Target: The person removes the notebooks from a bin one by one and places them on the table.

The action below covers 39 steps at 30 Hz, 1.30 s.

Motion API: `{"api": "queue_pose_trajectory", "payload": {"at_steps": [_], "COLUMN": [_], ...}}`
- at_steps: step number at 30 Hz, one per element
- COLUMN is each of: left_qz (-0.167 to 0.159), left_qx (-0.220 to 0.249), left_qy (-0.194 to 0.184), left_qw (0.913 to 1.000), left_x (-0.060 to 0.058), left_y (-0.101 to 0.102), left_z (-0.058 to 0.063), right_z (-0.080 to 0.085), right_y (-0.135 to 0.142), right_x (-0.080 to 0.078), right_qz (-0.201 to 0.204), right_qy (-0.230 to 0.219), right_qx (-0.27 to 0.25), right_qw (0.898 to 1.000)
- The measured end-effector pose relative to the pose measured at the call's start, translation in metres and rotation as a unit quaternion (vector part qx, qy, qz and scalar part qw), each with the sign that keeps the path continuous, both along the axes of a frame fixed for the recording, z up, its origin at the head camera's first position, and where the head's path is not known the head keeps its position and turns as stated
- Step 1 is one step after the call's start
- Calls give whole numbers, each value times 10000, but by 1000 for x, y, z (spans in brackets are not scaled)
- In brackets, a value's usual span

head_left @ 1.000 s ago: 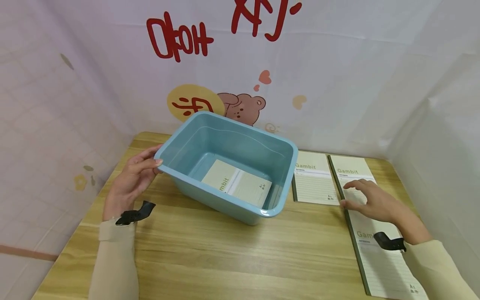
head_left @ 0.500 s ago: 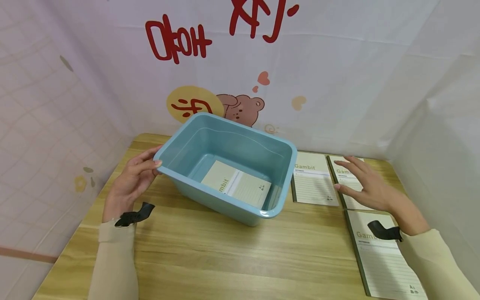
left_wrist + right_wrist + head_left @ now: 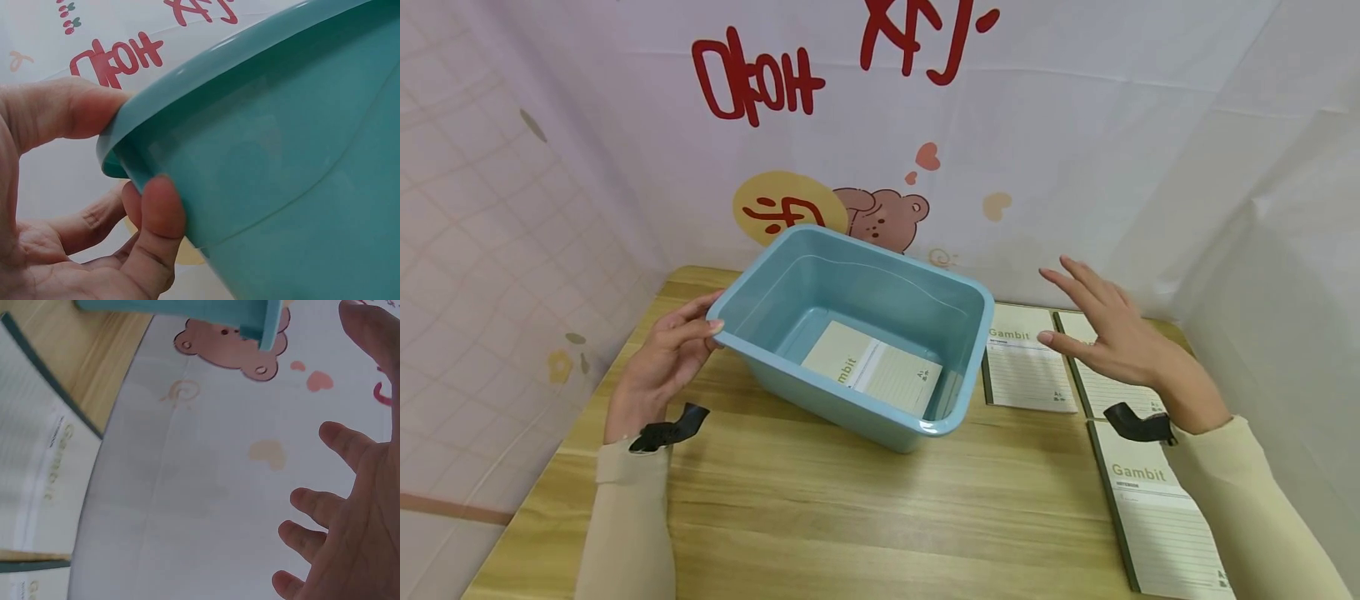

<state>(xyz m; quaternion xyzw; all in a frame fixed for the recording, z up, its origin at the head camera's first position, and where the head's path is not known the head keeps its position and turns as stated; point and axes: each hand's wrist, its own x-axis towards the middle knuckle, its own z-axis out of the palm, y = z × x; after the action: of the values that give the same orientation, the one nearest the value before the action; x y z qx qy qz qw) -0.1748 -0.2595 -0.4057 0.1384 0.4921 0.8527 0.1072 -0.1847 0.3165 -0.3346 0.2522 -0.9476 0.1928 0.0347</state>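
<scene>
A blue plastic basin (image 3: 857, 408) stands at an angle on the table, with a notebook (image 3: 874, 367) lying flat on its bottom. My left hand (image 3: 662, 362) pinches the basin's left corner at the rim; the left wrist view shows the thumb on top of the rim (image 3: 206, 65) and fingers against the wall below. My right hand (image 3: 1112, 333) hovers above the notebooks at the right, fingers spread, holding nothing. Beneath it lie a notebook (image 3: 1030, 367) beside the basin, a second notebook (image 3: 1116, 383) partly covered by the hand, and a third notebook (image 3: 1165, 508) nearer the front.
The wooden table (image 3: 820, 517) carries everything. A white printed cloth (image 3: 1075, 150) hangs behind it, and further white cloth (image 3: 1300, 292) closes off the right side. Black straps (image 3: 670, 429) are on both wrists.
My right hand has risen and moved away and to the left from over the right-hand notebooks, its fingers spreading wider. The left hand and basin have stayed in place.
</scene>
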Motion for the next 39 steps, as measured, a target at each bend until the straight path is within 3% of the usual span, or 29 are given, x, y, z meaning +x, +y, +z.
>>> {"api": "queue_pose_trajectory", "payload": {"at_steps": [22,39], "left_qz": [3,-13], "left_qx": [-18,6], "left_qy": [-46,-30], "left_qw": [10000,10000], "left_x": [1,3], "left_y": [1,3], "left_z": [2,3], "right_z": [38,53], "right_y": [-81,-144], "right_x": [-35,-61], "right_qz": [792,1302], "right_qy": [351,241], "right_qx": [-96,338], "right_qw": [9962,9906]}}
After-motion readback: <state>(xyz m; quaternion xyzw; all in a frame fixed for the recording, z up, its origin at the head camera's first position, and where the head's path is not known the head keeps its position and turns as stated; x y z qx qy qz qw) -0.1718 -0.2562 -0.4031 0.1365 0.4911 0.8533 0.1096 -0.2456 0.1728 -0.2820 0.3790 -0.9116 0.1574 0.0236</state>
